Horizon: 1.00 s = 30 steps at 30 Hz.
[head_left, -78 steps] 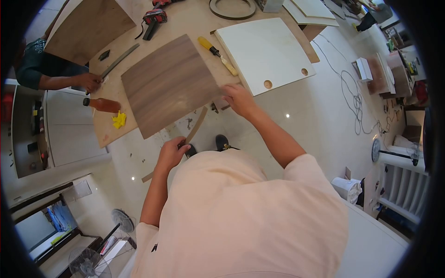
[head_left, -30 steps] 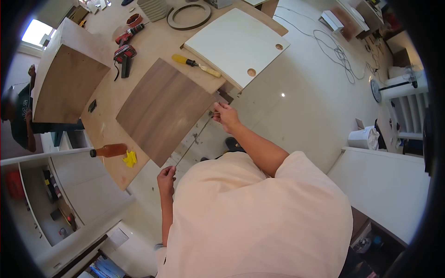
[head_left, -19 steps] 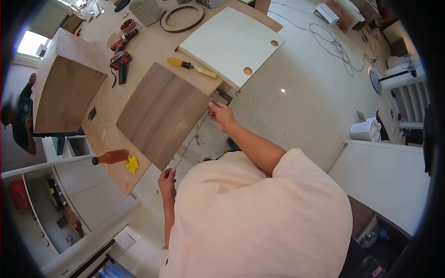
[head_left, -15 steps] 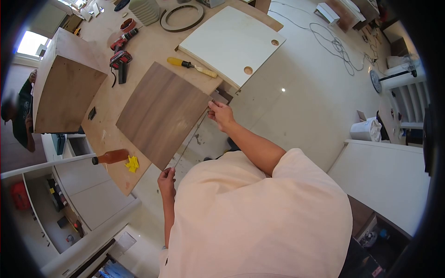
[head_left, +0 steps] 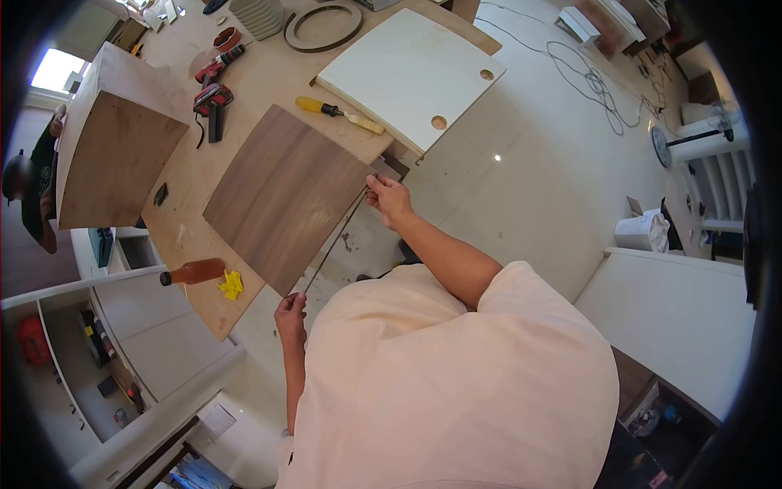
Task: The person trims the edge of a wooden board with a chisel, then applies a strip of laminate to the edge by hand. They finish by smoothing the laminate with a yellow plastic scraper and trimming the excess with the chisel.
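I have both hands on a thin strip (head_left: 336,241), drawn out in a nearly straight line between them. The left hand (head_left: 292,314) pinches its lower end between thumb and fingers, just beside the bottom corner of a wood-grain panel (head_left: 285,200). The right hand (head_left: 388,200) pinches the upper end with bent fingers by the panel's right corner; I cannot tell whether those fingers also touch the panel.

The strip runs along the panel's near edge, but from my view I cannot tell whether it touches. The panel lies flat on the workbench (head_left: 183,236), its near edge at the border of the bench.

Beyond the right corner I see a yellow-handled tool (head_left: 314,105), then a white panel (head_left: 407,69) with two round holes. Farther back are a flat coil (head_left: 291,33) and a red and black drill (head_left: 213,96). To my left, a capped bottle (head_left: 198,271) lies on its side near a crumpled yellow piece (head_left: 231,285). A large wooden box (head_left: 118,163) stands past them, with another person (head_left: 37,196) behind it.
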Tool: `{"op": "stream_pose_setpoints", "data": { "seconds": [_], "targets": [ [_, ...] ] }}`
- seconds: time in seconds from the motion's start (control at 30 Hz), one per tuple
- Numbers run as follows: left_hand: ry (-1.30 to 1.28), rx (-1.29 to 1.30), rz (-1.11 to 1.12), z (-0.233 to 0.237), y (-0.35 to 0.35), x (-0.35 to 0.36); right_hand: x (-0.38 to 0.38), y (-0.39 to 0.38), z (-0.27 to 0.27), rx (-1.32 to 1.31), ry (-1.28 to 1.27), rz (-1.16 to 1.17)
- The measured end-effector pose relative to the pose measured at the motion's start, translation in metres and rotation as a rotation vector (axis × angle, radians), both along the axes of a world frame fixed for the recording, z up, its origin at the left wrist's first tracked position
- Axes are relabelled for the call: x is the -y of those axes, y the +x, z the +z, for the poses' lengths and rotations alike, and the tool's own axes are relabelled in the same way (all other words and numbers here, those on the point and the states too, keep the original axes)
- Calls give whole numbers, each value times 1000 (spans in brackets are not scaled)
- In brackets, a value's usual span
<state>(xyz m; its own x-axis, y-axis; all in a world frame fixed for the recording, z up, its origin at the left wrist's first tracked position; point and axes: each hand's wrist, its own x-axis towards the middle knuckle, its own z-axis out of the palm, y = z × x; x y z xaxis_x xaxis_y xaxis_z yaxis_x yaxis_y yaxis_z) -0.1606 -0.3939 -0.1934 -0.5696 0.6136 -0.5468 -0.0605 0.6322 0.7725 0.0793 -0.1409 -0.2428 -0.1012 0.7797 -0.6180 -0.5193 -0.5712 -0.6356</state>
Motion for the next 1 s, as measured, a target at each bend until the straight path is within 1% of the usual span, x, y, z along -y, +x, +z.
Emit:
{"op": "stream_pose_setpoints", "data": {
  "seconds": [0.33, 0.53, 0.77, 1.0],
  "targets": [
    [0, 3, -1, 1, -1, 1, 0, -2, 3, 32, -4, -18],
    [-43, 18, 49, -2, -5, 2, -1, -4, 4, 38, 3, -19],
    [7, 58, 127, -6, -7, 3, -3, -5, 3, 31, -20, -6],
    [40, 24, 212, -7, -3, 3, -3, -5, -1, 38, -10, -5]
  ]
}}
